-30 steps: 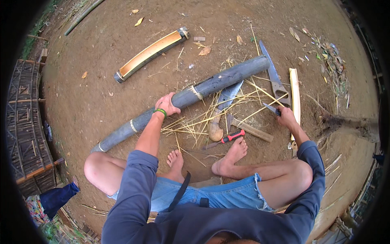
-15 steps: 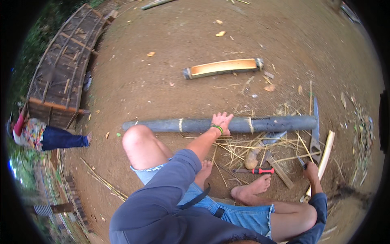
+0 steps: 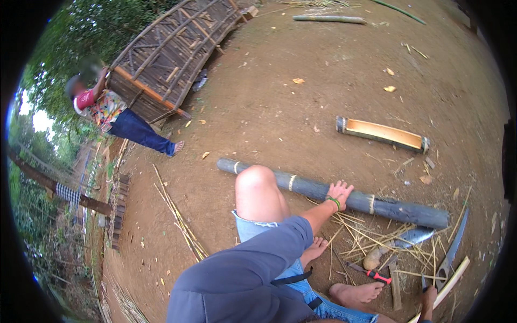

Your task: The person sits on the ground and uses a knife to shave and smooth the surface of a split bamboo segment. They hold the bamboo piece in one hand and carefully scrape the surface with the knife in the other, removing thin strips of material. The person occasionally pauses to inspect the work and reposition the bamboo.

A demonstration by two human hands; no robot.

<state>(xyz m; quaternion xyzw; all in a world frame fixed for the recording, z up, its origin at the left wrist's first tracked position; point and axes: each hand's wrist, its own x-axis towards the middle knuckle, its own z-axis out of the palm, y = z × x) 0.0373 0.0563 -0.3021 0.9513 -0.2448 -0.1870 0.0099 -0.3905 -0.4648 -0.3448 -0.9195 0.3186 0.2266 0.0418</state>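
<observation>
My left hand [image 3: 340,195] lies on a long dark bamboo pole [image 3: 309,187], its fingers spread over the top and a green-yellow band at the wrist. The pole lies on the ground in front of my knees. At the lower right, my right hand [image 3: 429,297] is closed around a small tool with a thin metal blade [image 3: 424,282]; its exact kind is hard to make out. Close to that hand are a handsaw [image 3: 455,247] and a pale split bamboo strip [image 3: 452,281]. A red-and-black-handled tool [image 3: 378,276] lies near my foot, beside a short wooden piece [image 3: 396,285].
A large blade with a wooden handle [image 3: 372,259] lies among thin bamboo strips [image 3: 358,234]. Farther out sits a bamboo section with a cut opening [image 3: 383,132]. At left, a person [image 3: 121,116] stands by a wooden railed structure [image 3: 177,54]. Long thin sticks [image 3: 180,218] lie left of my knee.
My view has turned toward the left, so the pole and tools appear farther right and tilted. My left hand stays on the pole; my right hand still holds the small tool.
</observation>
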